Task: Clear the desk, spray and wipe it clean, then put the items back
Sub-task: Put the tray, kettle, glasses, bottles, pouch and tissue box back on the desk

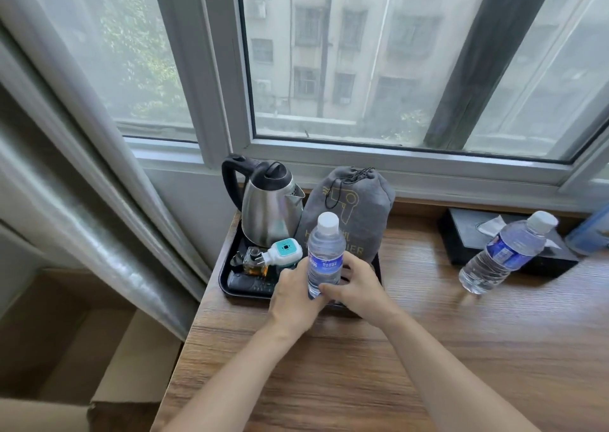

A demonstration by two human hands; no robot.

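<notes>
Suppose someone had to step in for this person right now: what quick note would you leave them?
Left hand and right hand both grip one upright water bottle at the black tray.
On the tray: kettle, grey hair-dryer bag, small items.
Second bottle and black tissue box stand on the wooden desk.
Whether wiping is done cannot be told; check first.

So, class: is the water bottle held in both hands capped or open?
Capped: the water bottle stands upright with its white cap on.
</notes>
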